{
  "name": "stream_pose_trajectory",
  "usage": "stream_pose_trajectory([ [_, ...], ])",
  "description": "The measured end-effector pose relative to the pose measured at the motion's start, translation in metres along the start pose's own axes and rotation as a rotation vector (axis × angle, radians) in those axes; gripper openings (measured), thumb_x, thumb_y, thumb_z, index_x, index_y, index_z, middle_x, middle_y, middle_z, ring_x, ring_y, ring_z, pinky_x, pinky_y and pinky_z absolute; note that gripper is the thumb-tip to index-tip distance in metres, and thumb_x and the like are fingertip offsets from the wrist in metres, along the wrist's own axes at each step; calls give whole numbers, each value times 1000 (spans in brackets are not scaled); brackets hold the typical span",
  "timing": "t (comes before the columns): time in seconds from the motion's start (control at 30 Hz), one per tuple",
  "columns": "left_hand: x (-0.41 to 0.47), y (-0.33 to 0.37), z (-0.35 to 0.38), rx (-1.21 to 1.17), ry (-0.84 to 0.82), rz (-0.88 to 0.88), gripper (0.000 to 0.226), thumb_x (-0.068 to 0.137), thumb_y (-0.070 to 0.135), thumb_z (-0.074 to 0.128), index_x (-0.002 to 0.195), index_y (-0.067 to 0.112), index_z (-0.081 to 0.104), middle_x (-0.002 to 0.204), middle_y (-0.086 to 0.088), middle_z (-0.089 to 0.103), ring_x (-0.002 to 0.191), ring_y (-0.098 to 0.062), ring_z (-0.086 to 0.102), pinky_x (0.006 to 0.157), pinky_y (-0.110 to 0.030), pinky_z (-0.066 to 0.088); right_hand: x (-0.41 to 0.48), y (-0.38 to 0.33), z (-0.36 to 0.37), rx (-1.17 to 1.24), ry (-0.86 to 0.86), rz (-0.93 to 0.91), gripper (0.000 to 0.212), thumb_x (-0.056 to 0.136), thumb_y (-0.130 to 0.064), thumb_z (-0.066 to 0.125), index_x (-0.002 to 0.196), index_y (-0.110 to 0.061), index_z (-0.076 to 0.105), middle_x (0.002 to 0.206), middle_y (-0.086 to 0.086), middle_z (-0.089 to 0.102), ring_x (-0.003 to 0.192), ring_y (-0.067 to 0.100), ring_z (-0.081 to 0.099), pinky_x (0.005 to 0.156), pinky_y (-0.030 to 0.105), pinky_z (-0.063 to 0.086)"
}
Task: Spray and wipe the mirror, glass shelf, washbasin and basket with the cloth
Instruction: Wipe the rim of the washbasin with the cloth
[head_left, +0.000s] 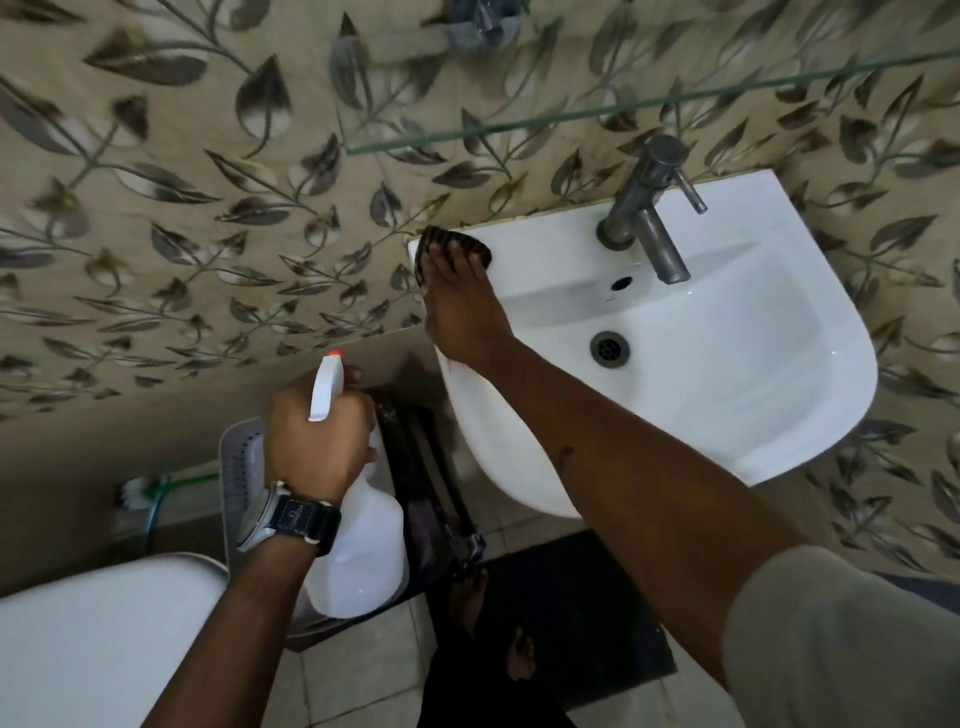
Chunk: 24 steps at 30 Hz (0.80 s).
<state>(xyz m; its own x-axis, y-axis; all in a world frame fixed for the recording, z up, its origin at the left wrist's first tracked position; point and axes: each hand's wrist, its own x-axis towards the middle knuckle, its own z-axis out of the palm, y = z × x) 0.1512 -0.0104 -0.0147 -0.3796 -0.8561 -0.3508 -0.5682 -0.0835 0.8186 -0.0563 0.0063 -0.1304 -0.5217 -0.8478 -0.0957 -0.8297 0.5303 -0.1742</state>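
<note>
My right hand (460, 306) presses a dark ribbed cloth (470, 248) flat on the back left corner of the white washbasin (737, 395); only the cloth's far edge shows beyond my fingers. Lower left, my left hand (311, 441), with a watch on the wrist, grips the neck of a white spray bottle (358, 561) whose orange-tipped nozzle points up toward the wall. The glass shelf (597, 111) runs across the leaf-patterned wall above the tap. A grey perforated basket (239, 467) stands on the floor behind the bottle, mostly hidden.
A metal tap (649, 213) stands at the basin's back, with the drain (609, 349) below it. A white toilet cistern (104, 639) fills the bottom left. A dark mat (587, 613) lies on the tiled floor under my bare foot (470, 592). A brush with a green handle (156, 486) leans at left.
</note>
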Motion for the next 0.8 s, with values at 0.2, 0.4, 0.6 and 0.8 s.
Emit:
stream_pose_trajectory([
  [0.2,-14,1,-7,32,4,38,32,74,27,49,83,9,74,71,-16,69,66,-41,67,71,-62,64,-2,6,-3,58,24,-32,65,93,-29,31,150,0,42,157,20,41,147,42,33,118,54,21],
  [0.4,-15,3,1,25,18,109,31,77,23,50,82,2,74,82,-25,74,78,-49,69,70,-64,62,-24,3,-9,162,52,-10,63,94,-30,40,152,-6,41,161,14,37,151,37,28,119,57,20],
  [0.6,-26,23,-2,-105,-4,51,38,78,36,48,77,9,74,71,-18,73,61,-28,70,67,-53,64,-69,-6,-2,336,-30,-96,59,82,-6,63,141,-1,55,152,23,48,140,53,39,103,63,46],
  [0.8,-25,49,-22,-222,3,56,46,75,38,48,69,-5,63,71,-34,64,52,-23,59,63,-33,45,-102,-19,-33,507,-137,23,57,89,4,53,144,-10,55,151,19,50,143,37,43,115,38,40],
])
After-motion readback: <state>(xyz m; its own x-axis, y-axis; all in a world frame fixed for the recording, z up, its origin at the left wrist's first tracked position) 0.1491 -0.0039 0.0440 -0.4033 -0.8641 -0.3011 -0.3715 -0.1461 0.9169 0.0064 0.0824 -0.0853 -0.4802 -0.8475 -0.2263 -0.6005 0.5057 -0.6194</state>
